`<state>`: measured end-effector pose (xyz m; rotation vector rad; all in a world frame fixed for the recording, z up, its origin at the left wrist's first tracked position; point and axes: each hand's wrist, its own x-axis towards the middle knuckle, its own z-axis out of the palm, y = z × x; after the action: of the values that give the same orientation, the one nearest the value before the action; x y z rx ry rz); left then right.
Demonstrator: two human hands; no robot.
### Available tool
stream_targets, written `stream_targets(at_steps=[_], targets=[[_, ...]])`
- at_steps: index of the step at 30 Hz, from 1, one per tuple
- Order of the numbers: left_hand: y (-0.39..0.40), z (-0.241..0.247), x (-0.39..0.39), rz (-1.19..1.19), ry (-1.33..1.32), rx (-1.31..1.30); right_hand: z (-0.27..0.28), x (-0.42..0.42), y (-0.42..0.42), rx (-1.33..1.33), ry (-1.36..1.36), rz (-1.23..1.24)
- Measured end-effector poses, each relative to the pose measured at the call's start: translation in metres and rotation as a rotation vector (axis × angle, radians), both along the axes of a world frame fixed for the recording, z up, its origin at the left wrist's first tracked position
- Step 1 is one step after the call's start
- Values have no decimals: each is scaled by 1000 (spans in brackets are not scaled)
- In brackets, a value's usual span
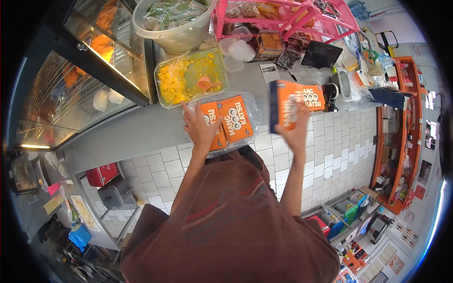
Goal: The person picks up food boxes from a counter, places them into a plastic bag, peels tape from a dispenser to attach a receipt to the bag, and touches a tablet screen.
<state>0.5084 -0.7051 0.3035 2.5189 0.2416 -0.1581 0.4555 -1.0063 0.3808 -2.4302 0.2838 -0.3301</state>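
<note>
Two orange cardboard boxes with printed writing and round face drawings lie side by side on a clear plastic bag at the counter's front edge. My left hand rests over the left box with its fingers spread, covering part of the print. To the right, my right hand grips a similar orange box with a dark side, slightly blurred and held up on its edge. Behind that box, another orange printed box is partly hidden.
A clear tray of yellow chopped food holds a pink scoop. Left stands a lit glass display case. At the back are a white tub of bagged leaves, a pink plastic rack and a black tablet-like device. A tape dispenser stands right.
</note>
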Motion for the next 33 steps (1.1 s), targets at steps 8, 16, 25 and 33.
stream_targets(at_steps=[8, 16, 25, 33], targets=[[10, -27, 1, -51, -170, 40, -38, -8, 130, -107, 369, 262], [5, -5, -1, -53, -78, 69, -24, 76, -92, -687, 463, 254], [-5, 0, -4, 20, -372, 74, -3, 67, -224, -512, 620, 639], [-252, 40, 37, -955, -449, -122, -76, -5, -230, 324, 625, -350]])
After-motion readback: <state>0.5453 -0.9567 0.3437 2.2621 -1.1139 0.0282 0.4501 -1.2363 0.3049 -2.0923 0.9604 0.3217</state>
